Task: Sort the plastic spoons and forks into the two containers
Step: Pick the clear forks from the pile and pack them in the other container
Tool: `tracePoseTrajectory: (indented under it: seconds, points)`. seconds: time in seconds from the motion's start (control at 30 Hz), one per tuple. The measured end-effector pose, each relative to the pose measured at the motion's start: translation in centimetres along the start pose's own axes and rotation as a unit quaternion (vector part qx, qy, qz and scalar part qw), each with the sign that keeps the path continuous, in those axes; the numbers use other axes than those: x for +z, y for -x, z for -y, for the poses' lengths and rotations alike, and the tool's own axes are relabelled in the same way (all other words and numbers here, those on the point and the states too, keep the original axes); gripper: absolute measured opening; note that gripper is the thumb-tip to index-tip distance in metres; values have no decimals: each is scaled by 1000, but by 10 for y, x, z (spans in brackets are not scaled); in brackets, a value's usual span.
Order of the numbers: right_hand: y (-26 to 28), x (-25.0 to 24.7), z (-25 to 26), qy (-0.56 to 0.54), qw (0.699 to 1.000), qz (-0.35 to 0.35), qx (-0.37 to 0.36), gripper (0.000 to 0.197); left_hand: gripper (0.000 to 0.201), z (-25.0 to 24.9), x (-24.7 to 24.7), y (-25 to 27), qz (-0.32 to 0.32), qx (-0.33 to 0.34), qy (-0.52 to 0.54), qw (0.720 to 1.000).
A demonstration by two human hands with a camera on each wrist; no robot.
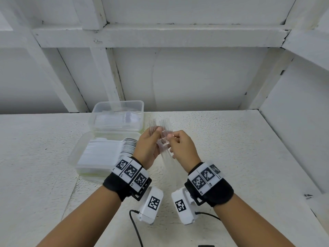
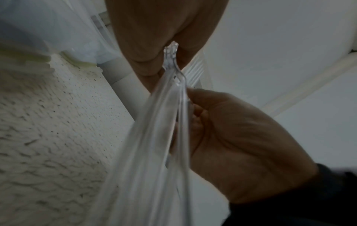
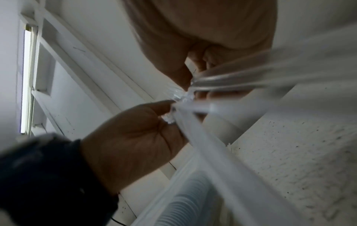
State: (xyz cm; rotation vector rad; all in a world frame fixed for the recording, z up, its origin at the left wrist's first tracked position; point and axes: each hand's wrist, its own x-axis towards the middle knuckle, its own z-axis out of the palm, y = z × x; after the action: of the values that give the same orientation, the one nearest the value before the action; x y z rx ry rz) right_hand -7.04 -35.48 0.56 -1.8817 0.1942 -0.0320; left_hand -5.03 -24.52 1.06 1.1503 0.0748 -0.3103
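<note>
Several clear forks [image 1: 162, 138] sit bunched above the desk [image 1: 231, 148], pinched at their necks by both hands, left [image 1: 148, 148] and right [image 1: 183, 148]; light, stiff, probably slippery and snappable; hold the handles, beside the containers [image 1: 99, 157].

- A white table [image 1: 231, 139] with a bumpy top and tiny dark specks.
- A white wall [image 1: 195, 77] behind the table, with thick white bars [image 1: 156, 33] going across and up it.
- Black bands [image 1: 119, 186] with black-and-white square patterns.
- Two small white boxes [image 1: 151, 205], each with a thin black cable [image 1: 135, 227] coming out.
</note>
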Motion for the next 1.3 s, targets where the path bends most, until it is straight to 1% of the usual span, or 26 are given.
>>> tracePoseTrajectory:
  seconds: [0.03,0.1,0.2,0.33,0.4,0.53,0.6,0.7,0.8,0.87,1.0,1.1,1.17,1.23,1.27,1.3]
  points:
    - [0,1,-1,8,1000,-3,3,13,14,-1,1,1,2,-3,11,1000]
    - [1,3,1,22,1000,-8,1,20,15,-1,2,2,4,-7,19,1000]
    - [0,5,3,9,1000,-3,5,27,18,-2,1,4,2,-9,16,1000]
    - [-1,3,3,-82,994,49,58,23,19,-1,-2,4,13,-10,-1,1000]
    - [-1,1,3,-108,990,65,66,19,20,0,-4,4,5,-6,-8,1000]
    - [1,0,2,-83,996,36,18,4,18,1,-8,2,-29,3,2,1000]
    - [2,3,0,-79,997,20,3,7,16,2,-8,0,-41,4,7,999]
    - [2,9,-2,-77,997,3,4,12,17,4,-8,-2,-61,7,4,998]
    - [2,16,-4,-55,998,7,6,8,18,6,-7,-5,-79,12,-13,997]
    - [2,19,-5,-43,999,21,6,3,20,8,-5,-4,-84,15,-34,996]
    - [2,20,-8,-45,998,38,6,15,16,10,-4,-2,-68,15,-40,997]
    - [1,15,-7,-55,998,16,-4,12,16,7,-5,-3,-57,15,-34,998]
    - [-1,7,-3,-55,998,-3,-13,11,13,4,-6,-5,-76,14,-22,997]
    - [-4,0,1,-49,998,-2,-25,18,11,1,-8,-6,-96,16,-22,995]
    - [-6,-3,3,-38,999,3,-32,24,12,-1,-9,-6,-91,12,-21,996]
    - [-7,-5,4,-23,999,10,-39,29,17,-2,-8,-6,-78,5,-19,997]
